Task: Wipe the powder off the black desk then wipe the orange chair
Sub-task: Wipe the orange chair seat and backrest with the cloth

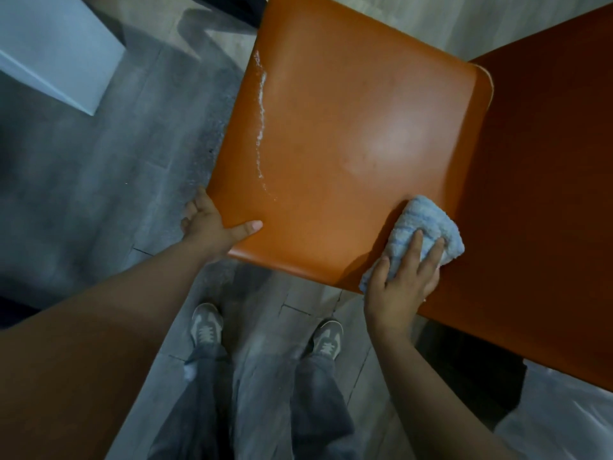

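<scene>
**Dim room, one soft glare patch on the seat**

The light is low and the colours are muted and slightly grainy. A pale, diffuse sheen sits right of the middle of the orange chair seat [391, 141], pointing to a light overhead. The white powder [262, 104] near the seat's left edge stands out crisply. The orange surface on the right [547, 194] is much darker. Broad soft shadows lie on the grey floor [99, 177], deepest under the seat's near edge. The right hand [401, 287] and cloth [428, 224] throw a short dark shadow leftward. The left forearm [83, 343] looms large and blurred, and the wide lens bends lines near the edges.
</scene>
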Action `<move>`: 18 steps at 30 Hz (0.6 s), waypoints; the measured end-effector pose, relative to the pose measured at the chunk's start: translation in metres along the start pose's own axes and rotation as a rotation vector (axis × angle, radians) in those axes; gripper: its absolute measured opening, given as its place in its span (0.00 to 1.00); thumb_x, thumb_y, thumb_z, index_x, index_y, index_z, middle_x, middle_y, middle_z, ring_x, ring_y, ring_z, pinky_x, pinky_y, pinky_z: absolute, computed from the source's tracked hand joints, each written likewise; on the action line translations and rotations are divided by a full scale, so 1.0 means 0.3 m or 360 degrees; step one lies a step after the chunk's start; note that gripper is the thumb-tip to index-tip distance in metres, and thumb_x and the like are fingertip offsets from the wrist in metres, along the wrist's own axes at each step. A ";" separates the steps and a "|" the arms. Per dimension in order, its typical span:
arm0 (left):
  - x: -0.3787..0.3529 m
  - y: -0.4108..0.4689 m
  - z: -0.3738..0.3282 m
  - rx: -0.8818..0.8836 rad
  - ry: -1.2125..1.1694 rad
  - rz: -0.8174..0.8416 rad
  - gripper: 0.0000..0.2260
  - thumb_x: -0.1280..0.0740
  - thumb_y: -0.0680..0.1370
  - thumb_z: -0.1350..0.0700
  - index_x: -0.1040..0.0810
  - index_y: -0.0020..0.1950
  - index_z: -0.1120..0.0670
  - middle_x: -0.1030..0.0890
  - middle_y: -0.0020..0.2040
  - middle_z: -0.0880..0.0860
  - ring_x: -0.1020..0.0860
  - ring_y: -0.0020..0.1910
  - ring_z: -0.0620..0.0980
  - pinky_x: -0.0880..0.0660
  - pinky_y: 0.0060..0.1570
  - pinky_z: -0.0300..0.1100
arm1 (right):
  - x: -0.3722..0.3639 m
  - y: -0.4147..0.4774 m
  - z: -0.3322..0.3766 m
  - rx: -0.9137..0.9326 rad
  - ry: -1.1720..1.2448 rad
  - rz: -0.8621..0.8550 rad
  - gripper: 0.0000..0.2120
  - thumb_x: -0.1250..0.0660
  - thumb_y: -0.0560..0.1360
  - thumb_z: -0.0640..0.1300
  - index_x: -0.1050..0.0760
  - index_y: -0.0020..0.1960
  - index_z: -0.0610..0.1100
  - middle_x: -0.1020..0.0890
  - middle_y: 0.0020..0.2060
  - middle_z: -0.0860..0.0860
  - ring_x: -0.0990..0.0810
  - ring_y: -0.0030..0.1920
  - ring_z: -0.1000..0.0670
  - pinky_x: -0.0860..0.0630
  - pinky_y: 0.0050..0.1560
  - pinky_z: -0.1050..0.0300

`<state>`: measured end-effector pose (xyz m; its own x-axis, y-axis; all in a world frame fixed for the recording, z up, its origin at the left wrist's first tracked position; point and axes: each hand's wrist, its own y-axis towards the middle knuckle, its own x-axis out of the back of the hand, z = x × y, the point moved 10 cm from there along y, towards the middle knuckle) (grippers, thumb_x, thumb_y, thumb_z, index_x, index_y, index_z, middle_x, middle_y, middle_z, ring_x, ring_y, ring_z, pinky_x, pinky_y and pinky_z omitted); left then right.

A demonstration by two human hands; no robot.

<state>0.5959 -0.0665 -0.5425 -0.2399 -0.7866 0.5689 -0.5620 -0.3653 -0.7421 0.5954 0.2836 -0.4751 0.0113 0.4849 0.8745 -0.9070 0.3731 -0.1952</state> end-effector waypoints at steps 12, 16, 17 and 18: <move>0.006 -0.017 -0.017 -0.0017 -0.0016 0.0010 0.56 0.27 0.68 0.38 0.65 0.77 0.53 0.55 0.78 0.58 0.51 0.75 0.63 0.44 0.71 0.60 | -0.089 -0.062 0.153 0.0021 0.0113 -0.0059 0.30 0.41 0.77 0.47 0.43 0.78 0.50 0.50 0.79 0.47 0.48 0.74 0.37 0.50 0.73 0.46; 0.010 -0.023 -0.023 -0.0028 -0.0014 0.0002 0.56 0.27 0.68 0.38 0.64 0.78 0.53 0.54 0.77 0.59 0.50 0.75 0.64 0.43 0.71 0.59 | -0.126 -0.086 0.210 0.0035 0.0122 -0.0047 0.30 0.42 0.77 0.47 0.43 0.78 0.50 0.50 0.79 0.47 0.48 0.74 0.36 0.47 0.72 0.45; 0.011 -0.023 -0.024 -0.0038 -0.0012 -0.0004 0.56 0.27 0.68 0.38 0.64 0.78 0.54 0.54 0.77 0.59 0.50 0.75 0.64 0.44 0.71 0.59 | -0.134 -0.090 0.220 0.0038 0.0120 -0.0046 0.30 0.42 0.77 0.47 0.43 0.78 0.51 0.50 0.79 0.48 0.48 0.74 0.36 0.48 0.72 0.45; 0.010 -0.021 -0.022 -0.0040 -0.0009 -0.0008 0.56 0.27 0.67 0.38 0.63 0.78 0.54 0.54 0.77 0.59 0.49 0.75 0.64 0.44 0.71 0.59 | -0.140 -0.093 0.229 0.0043 0.0116 -0.0047 0.30 0.42 0.76 0.47 0.43 0.78 0.51 0.50 0.79 0.48 0.48 0.75 0.37 0.48 0.73 0.45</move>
<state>0.5935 -0.0633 -0.5336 -0.2326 -0.7879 0.5702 -0.5829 -0.3564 -0.7302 0.5913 0.1986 -0.4760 0.0682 0.5308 0.8447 -0.9169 0.3671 -0.1567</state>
